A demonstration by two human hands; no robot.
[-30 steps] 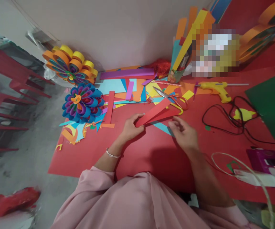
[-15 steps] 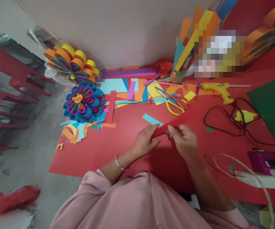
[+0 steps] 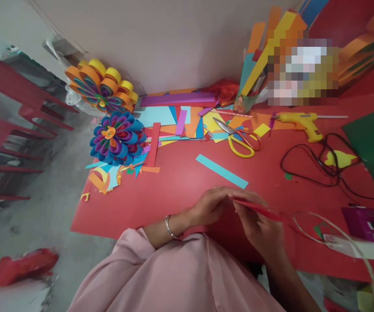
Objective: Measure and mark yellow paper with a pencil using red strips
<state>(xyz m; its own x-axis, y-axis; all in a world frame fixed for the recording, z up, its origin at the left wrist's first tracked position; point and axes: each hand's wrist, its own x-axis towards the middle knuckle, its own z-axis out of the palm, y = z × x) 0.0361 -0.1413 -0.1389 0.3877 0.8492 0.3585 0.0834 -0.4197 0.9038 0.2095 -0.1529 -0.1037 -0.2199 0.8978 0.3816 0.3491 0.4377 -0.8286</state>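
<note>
A red paper strip [image 3: 259, 209] is stretched between my hands near the table's front edge, turned nearly edge-on and slanting down to the right. My left hand [image 3: 211, 205], with a silver bangle on its wrist, closes round the strip's left end. Beneath the strip, my right hand [image 3: 261, 227] grips it farther along; some fingertips are hidden. Just beyond both hands lies a light blue paper strip [image 3: 222, 171] flat on the red table [image 3: 170, 190]. Scissors [image 3: 239, 136] with yellow and red handles rest farther back, blades partly apart.
Two paper flowers, one orange and yellow [image 3: 104, 89], one blue and purple [image 3: 117, 138], stand at left by paper scraps [image 3: 104, 177]. A yellow glue gun [image 3: 300, 122] and black cord [image 3: 331, 175] lie at right. Red chairs [image 3: 14, 86] stand left of the table.
Both hands have come down toward my body with the red paper strip. Its right end now slants down instead of up. The light blue strip, partly covered before, shows whole.
</note>
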